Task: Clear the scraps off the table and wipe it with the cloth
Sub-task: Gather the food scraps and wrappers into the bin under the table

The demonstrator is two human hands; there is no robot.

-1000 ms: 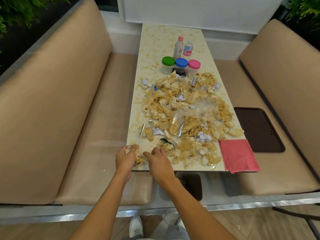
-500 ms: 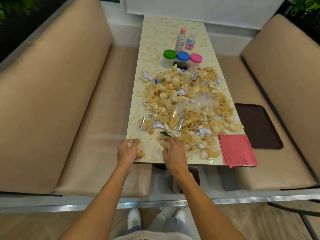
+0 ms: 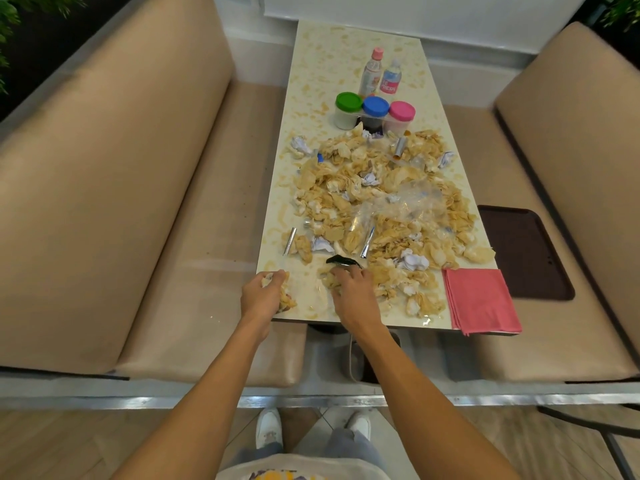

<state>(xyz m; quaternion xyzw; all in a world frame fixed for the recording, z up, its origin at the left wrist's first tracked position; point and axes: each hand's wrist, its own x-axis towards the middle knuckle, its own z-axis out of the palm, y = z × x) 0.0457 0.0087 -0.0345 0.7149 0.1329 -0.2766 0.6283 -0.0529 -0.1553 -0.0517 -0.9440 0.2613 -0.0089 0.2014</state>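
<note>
A long cream table (image 3: 349, 57) carries a wide heap of tan crumpled scraps (image 3: 388, 209), white paper balls, clear plastic wrap and small foil tubes. A folded pink cloth (image 3: 479, 299) lies at the near right corner, partly over the edge. My left hand (image 3: 265, 294) grips a clump of tan scraps at the near left corner. My right hand (image 3: 351, 289) curls its fingers round scraps at the near edge of the heap, just below a black scrap (image 3: 343, 260).
Three jars with green, blue and pink lids (image 3: 375, 109) and two small bottles (image 3: 381, 76) stand beyond the heap. Beige benches flank the table; a dark brown tray (image 3: 519, 251) lies on the right bench. A bin sits under the table's near end.
My right hand moved forward and right from the table's near edge into the heap and closed on scraps. My left hand kept its clump at the corner. The view shifted slightly.
</note>
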